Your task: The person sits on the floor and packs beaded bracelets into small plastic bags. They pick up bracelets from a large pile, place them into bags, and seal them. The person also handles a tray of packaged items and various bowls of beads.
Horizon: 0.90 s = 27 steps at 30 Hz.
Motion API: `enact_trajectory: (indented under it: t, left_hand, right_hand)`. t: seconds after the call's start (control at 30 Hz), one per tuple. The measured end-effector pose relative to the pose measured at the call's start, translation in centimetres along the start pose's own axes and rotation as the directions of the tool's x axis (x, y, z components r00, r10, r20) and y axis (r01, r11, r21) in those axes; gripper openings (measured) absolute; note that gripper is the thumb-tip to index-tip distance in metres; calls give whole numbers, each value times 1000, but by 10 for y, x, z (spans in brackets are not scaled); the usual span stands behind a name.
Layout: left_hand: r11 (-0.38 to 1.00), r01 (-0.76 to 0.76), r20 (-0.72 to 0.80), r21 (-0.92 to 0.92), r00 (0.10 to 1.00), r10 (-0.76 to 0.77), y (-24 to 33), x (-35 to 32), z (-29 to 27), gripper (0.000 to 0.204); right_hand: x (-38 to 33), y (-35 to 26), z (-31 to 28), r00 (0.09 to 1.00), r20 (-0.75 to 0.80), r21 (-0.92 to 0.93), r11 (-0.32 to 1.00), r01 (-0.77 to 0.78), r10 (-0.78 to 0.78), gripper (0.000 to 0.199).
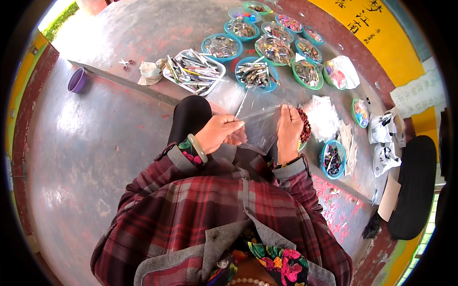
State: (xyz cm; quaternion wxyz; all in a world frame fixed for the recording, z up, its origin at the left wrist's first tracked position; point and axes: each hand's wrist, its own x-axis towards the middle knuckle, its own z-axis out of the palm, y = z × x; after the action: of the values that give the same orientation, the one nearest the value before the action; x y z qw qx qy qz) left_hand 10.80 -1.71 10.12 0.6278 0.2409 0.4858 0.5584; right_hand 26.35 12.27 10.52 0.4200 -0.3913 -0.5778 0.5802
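A clear plastic bag [260, 125] is stretched between my two hands above my lap. My left hand [220, 132], with a pale bangle at its wrist, pinches the bag's left side between thumb and fingers. At the bag's upper right edge my right hand [289, 129] is closed on the plastic, thumb up. I see no contents in the bag. Just beyond it stands a blue basket of pens [255, 74], and to its left a white tray [222, 71] heaped with pens. Dark red beads [304, 125] show beside my right hand.
Several round baskets, such as a blue one [222, 46] and a green one [307, 72], hold small packed items on the raised floor. Scissors [126, 64] and a cloth pouch [151, 72] lie left. A purple basin [77, 80] stands lower. White plastic bags [384, 143] sit at right.
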Motion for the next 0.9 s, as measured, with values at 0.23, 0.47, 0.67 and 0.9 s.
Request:
enact_trajectory:
  t: [0.23, 0.47, 0.67, 0.9]
  left_hand:
    - [994, 33, -72, 104, 997, -25, 6, -1, 3, 21]
    - [946, -54, -147, -318, 989, 8, 1, 6, -30, 23]
    - [873, -9, -122, -487, 991, -57, -2, 6, -29, 19]
    - [880, 41, -111, -473, 988, -105, -12, 5, -41, 18]
  right_hand:
    - [10, 8, -8, 999, -15, -4, 1000, 28, -28, 19]
    - [-2, 21, -19, 910, 242, -108, 923, 369, -335, 40]
    - [-31, -1, -1, 650, 545, -440, 479, 759, -529, 43]
    - [-30, 19, 0, 608, 541, -338, 511, 790, -582, 21]
